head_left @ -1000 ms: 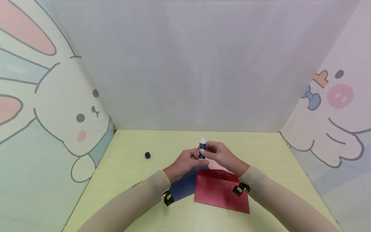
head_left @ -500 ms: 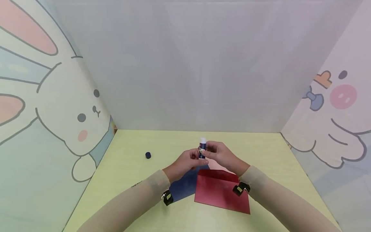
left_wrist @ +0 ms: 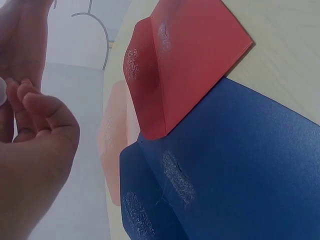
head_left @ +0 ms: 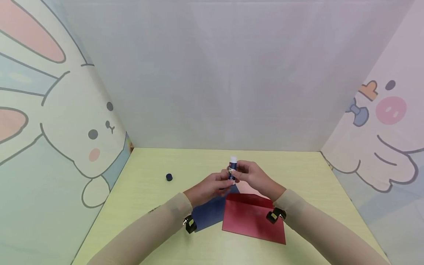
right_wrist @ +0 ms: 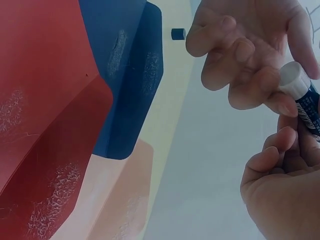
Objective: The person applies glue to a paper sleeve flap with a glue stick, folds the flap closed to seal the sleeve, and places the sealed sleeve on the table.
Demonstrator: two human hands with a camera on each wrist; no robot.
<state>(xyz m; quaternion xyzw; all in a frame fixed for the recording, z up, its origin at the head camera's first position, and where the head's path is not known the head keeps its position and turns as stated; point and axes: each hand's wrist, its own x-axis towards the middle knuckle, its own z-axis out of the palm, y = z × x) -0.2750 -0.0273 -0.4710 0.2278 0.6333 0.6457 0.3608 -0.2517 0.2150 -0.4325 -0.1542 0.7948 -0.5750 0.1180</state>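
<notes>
A glue stick (head_left: 232,170), dark blue with white ends, stands nearly upright above the envelopes. My right hand (head_left: 256,177) pinches its labelled body between thumb and fingers. My left hand (head_left: 210,187) is at its lower end, fingers curled around the white base (right_wrist: 294,80). Beneath the hands lie a red envelope (head_left: 253,221), a blue envelope (head_left: 210,211) and a pale pink envelope (left_wrist: 115,135), partly covered. Whitish rough patches mark the flaps and the bodies near the fold of the red and blue ones. The pink flap also has a faint patch.
A small dark blue cap (head_left: 169,177) rests on the pale yellow table (head_left: 149,162), left of the hands. Cartoon-printed walls rise at both sides, and a plain grey-white wall (head_left: 212,81) stands behind the table's far edge.
My left thumb and fingers have shifted back around the glue stick's base. The glue stick has moved very slightly right, while my right hand keeps its grip. Cap and envelopes stay put.
</notes>
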